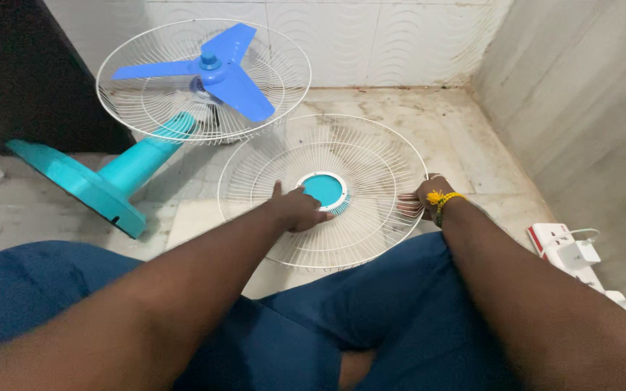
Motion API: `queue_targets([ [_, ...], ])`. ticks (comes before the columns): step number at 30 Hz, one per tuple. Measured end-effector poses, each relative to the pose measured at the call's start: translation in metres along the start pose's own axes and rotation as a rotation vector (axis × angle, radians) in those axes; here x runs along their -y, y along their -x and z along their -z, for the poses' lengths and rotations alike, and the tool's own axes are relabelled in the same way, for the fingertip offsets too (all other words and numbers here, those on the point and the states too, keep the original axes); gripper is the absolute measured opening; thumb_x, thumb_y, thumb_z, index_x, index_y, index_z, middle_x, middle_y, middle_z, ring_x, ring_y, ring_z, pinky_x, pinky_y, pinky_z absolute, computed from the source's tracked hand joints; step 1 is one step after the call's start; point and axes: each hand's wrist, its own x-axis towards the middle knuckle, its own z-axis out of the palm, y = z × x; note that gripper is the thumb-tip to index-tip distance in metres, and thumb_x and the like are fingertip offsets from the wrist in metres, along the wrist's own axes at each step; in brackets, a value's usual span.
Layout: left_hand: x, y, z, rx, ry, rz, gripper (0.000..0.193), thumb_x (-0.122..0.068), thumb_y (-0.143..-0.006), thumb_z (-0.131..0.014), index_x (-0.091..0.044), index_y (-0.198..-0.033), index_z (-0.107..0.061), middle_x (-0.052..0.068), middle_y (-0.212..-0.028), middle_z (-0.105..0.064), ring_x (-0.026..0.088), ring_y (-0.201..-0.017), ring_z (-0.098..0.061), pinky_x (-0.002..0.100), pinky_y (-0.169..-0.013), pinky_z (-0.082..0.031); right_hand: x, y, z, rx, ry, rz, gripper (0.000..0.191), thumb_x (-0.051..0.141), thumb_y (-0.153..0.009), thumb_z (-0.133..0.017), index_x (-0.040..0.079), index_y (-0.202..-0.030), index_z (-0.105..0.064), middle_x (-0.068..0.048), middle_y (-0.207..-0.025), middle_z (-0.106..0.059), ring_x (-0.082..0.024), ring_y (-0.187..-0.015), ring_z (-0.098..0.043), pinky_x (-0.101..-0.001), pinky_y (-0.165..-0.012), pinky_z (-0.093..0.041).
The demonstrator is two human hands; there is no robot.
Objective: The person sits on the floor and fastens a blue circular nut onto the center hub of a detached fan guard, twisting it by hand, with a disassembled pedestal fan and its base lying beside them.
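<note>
Your left hand (300, 210) rests fingers-flat on the white front fan grille (324, 192), just beside its teal centre cap (324, 190). Your right hand (420, 199) curls its fingers around the rim. The round grille has no long axis and tilts face-up between your fingers.

white wire grille (371, 163), blue fan blades (230, 72)

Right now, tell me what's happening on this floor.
A person sits on the tiled floor with a loose white fan grille before them. The left hand rests by its teal centre cap; the right hand grips its rim. Behind lies the teal fan, blue blades exposed in the rear grille.
</note>
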Motion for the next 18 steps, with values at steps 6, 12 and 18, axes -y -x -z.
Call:
queue_targets([
  [6,-0.001,0.004,-0.007,0.038,0.012,0.097,0.076,-0.07,-0.1,-0.029,-0.025,-0.16,-0.034,-0.001,-0.172,-0.019,0.022,-0.159,-0.013,0.072,-0.123,-0.007,-0.004,-0.006,0.001,0.009,0.0,0.007,0.058,-0.008,-0.096,-0.031,0.019,-0.146,-0.041,-0.024,-0.11,-0.076,-0.033,-0.084,-0.078,-0.0464,-0.068,-0.066],
  [12,0.007,0.001,-0.014,0.031,0.031,0.101,0.079,-0.073,-0.097,-0.03,-0.029,-0.162,-0.029,-0.003,-0.174,-0.012,0.028,-0.161,-0.002,0.072,-0.123,-0.003,-0.013,-0.018,0.004,-0.004,-0.081,-0.014,0.039,0.01,-0.106,-0.029,0.022,-0.14,-0.043,-0.024,-0.109,-0.075,-0.035,-0.086,-0.075,-0.0471,-0.067,-0.062],
  [18,0.0,0.001,-0.007,0.031,0.012,0.133,0.079,-0.073,-0.097,-0.032,-0.03,-0.163,-0.028,-0.003,-0.174,-0.011,0.033,-0.161,0.003,0.074,-0.122,0.002,-0.014,-0.017,0.009,0.043,-0.142,-0.041,0.037,0.007,-0.105,-0.031,0.022,-0.137,-0.041,-0.027,-0.113,-0.072,-0.04,-0.09,-0.074,-0.0527,-0.073,-0.061],
])
